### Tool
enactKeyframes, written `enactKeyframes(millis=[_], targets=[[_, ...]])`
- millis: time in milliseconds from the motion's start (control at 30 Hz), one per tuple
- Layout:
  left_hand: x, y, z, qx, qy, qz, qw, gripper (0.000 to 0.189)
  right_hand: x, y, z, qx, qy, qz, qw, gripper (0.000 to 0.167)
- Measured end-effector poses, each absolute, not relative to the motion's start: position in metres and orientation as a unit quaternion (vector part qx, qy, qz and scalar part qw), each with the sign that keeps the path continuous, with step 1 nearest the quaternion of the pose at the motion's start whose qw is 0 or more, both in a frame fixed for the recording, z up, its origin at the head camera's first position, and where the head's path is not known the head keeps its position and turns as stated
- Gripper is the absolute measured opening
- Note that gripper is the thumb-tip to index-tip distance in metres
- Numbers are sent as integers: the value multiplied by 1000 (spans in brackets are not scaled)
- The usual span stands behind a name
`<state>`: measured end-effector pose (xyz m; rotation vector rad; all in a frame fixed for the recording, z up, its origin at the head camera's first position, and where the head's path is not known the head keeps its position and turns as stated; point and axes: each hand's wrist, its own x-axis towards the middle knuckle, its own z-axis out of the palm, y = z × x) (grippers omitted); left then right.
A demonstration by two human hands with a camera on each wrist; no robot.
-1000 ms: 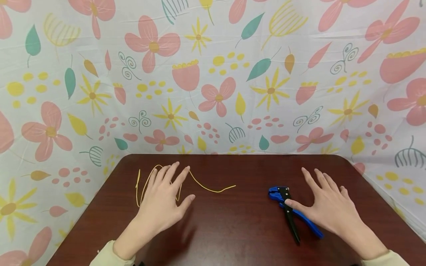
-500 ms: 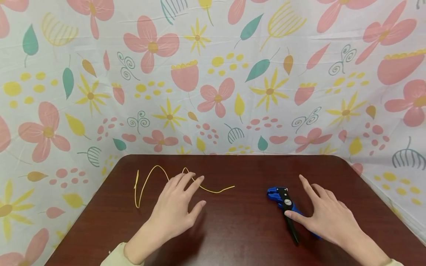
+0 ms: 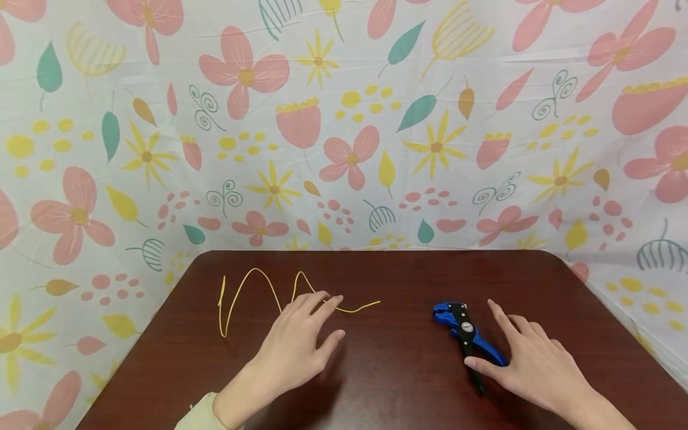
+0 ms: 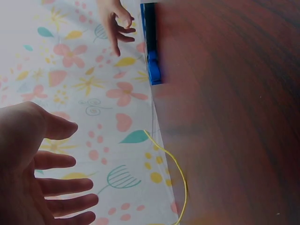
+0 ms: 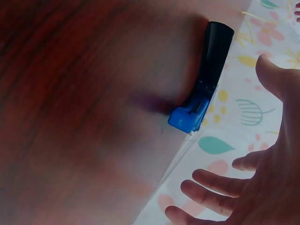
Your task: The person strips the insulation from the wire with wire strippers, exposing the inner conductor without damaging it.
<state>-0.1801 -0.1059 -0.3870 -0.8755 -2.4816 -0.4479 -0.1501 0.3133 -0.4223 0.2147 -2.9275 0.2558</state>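
A thin yellow wire (image 3: 258, 270) lies in loose bends on the left half of the table, its free end pointing right. My left hand (image 3: 301, 340) hovers above its middle bends with fingers spread, hiding part of it; in the left wrist view the palm holds nothing. Blue and black wire strippers (image 3: 457, 319) lie on the right, jaws toward the back and handles toward me. My right hand (image 3: 537, 364) is over the handles, thumb overlapping them and hiding their ends. The right wrist view shows its fingers spread, apart from the wire strippers (image 5: 206, 70).
The dark red-brown table (image 3: 387, 370) has rounded far corners. Directly behind it and along both sides hangs a white cloth (image 3: 344, 179) printed with flowers and leaves.
My left hand has moved right and toward me, uncovering more of the yellow wire. My right hand has come down and nearer to me over the handles. Wire and wire strippers stay in place.
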Motion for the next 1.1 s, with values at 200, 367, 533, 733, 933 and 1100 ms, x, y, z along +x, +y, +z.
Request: enactKeyframes(millis=[200, 367, 533, 733, 933, 1100], targets=[[-182, -104, -390, -308, -913, -170, 208, 53, -150, 315, -425, 73, -989, 93, 84, 119], [-186, -100, -393, -302, -921, -185, 164, 53, -150, 315, -427, 77, -988, 104, 86, 117], [-192, -95, -398, -302, -922, -204, 130, 53, -149, 316, -429, 77, -987, 120, 69, 115], [-199, -84, -405, -309, -922, -209, 102, 55, -152, 322, -429, 76, -987, 140, 11, 111], [-211, -72, -415, -303, -927, -209, 74, 60, -155, 327, -431, 86, -985, 148, -34, 109], [-223, -67, -421, -292, -931, -216, 42, 60, -155, 329, -434, 108, -985, 133, -28, 111]])
